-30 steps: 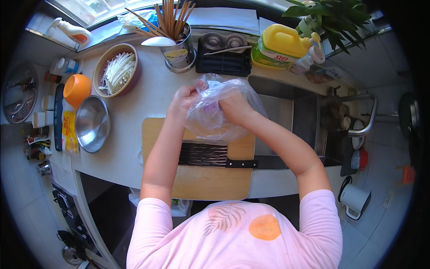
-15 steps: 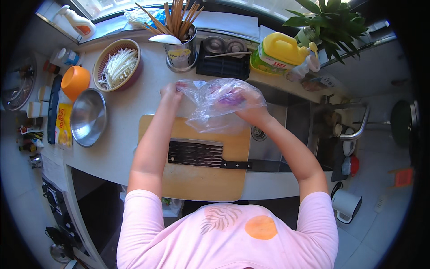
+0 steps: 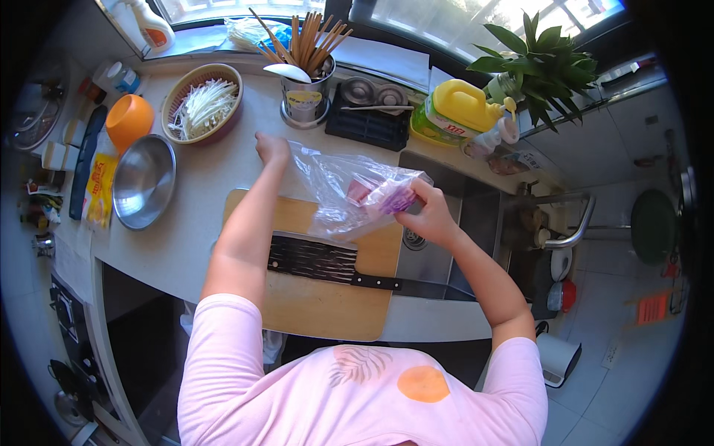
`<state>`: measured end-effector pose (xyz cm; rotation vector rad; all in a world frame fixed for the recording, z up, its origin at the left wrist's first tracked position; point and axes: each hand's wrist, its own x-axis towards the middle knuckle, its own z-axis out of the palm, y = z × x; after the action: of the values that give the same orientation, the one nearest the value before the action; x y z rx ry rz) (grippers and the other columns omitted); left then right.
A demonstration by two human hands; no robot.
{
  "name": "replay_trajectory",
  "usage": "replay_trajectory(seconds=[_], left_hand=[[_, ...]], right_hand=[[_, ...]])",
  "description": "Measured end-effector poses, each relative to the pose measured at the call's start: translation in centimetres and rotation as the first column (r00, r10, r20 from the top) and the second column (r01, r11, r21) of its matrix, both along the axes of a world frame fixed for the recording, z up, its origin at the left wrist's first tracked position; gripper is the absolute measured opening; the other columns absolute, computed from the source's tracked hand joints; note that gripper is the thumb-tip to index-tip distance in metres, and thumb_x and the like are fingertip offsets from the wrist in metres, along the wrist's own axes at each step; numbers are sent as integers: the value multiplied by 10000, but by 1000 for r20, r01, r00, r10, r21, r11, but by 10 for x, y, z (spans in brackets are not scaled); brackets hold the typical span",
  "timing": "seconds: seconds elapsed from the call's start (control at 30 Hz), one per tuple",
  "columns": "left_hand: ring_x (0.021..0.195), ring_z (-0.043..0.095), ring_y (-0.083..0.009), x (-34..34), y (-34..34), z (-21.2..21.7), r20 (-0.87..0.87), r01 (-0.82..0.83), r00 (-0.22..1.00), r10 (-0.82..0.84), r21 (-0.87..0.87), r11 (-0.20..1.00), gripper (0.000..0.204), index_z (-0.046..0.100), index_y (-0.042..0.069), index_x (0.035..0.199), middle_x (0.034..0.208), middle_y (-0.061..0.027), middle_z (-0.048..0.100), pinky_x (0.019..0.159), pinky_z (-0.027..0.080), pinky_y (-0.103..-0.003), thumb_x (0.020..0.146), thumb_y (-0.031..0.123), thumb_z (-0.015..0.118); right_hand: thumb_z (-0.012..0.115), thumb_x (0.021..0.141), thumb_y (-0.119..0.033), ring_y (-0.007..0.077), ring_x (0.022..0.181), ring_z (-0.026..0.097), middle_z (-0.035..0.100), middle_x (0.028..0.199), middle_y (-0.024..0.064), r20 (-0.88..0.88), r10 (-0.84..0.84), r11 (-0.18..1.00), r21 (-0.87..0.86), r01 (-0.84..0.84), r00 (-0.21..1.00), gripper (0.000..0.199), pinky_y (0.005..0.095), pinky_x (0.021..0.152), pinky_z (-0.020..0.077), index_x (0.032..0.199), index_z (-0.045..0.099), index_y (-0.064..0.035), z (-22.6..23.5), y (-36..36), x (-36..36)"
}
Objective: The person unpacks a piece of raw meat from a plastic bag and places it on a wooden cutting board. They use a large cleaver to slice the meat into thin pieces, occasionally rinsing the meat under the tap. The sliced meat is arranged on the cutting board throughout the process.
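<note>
Both hands hold a clear plastic bag (image 3: 338,195) above the wooden cutting board (image 3: 320,305). My left hand (image 3: 272,148) grips the bag's far left corner. My right hand (image 3: 428,217) grips its right end, where something pink and purple (image 3: 387,197) shows inside. A black cleaver (image 3: 316,260) lies flat across the board below the bag, handle to the right.
A steel bowl (image 3: 143,181), an orange bowl (image 3: 128,120) and a basket of pale shredded vegetable (image 3: 202,104) stand at the left. A utensil cup with chopsticks (image 3: 306,74), a yellow jug (image 3: 457,110), a plant (image 3: 543,67) and the sink (image 3: 446,223) are behind and right.
The hands have spread apart, pulling the bag out wide. The left hand moved left and back; the right hand moved right with the coloured contents.
</note>
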<state>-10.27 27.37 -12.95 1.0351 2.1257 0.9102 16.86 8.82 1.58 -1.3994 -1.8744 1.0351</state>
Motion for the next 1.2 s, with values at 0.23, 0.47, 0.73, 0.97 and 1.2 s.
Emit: replay_trajectory(seconds=[0.23, 0.47, 0.73, 0.97, 1.2], left_hand=[[960, 603, -448, -31, 0, 5, -128, -96, 988, 90, -41, 994, 285, 434, -78, 1070, 1017, -337, 595, 887, 468, -477, 820, 52, 474], [1022, 581, -417, -46, -5, 23, -249, 82, 959, -132, -201, 976, 314, 486, -17, 1143, 1106, -253, 592, 875, 480, -412, 862, 123, 495], [806, 580, -293, -6, -126, 103, 70, 694, 712, -699, 86, 715, 587, 471, -11, 1216, 918, -169, 577, 758, 476, -382, 838, 398, 656], [831, 589, -176, 42, -179, 94, -274, 693, 721, -637, 311, 651, 527, 436, -8, 1251, 989, -128, 579, 743, 501, -304, 844, 210, 690], [1164, 490, -191, 80, -260, 145, 930, 713, 149, -337, 135, 688, 661, 337, -7, 1363, 1256, -128, 488, 935, 452, -340, 865, 279, 664]], right_hand=[[663, 710, 84, 96, 946, 574, 593, 999, 9, -650, -370, 923, -178, 340, 664, 408, 256, 863, 457, 1078, 538, -40, 10, -7, -3], [622, 791, -68, 265, 1185, 500, 531, 1250, 108, -877, -466, 869, -430, 244, 117, 519, 432, 1040, 383, 1276, 442, -30, -11, -5, 21], [636, 779, -71, 286, 1177, 493, 537, 1234, 127, -823, -513, 757, -567, 324, -243, 483, 467, 1045, 380, 1231, 477, -11, -32, -62, 65], [614, 758, -61, 302, 1174, 485, 524, 1232, 139, -794, -522, 688, -608, 396, -312, 482, 469, 1043, 379, 1215, 473, -10, -33, -100, 86], [581, 722, -36, 304, 1178, 491, 528, 1230, 138, -753, -585, 740, -647, 183, -300, 522, 478, 1033, 383, 1230, 464, -19, -24, -155, 39]])
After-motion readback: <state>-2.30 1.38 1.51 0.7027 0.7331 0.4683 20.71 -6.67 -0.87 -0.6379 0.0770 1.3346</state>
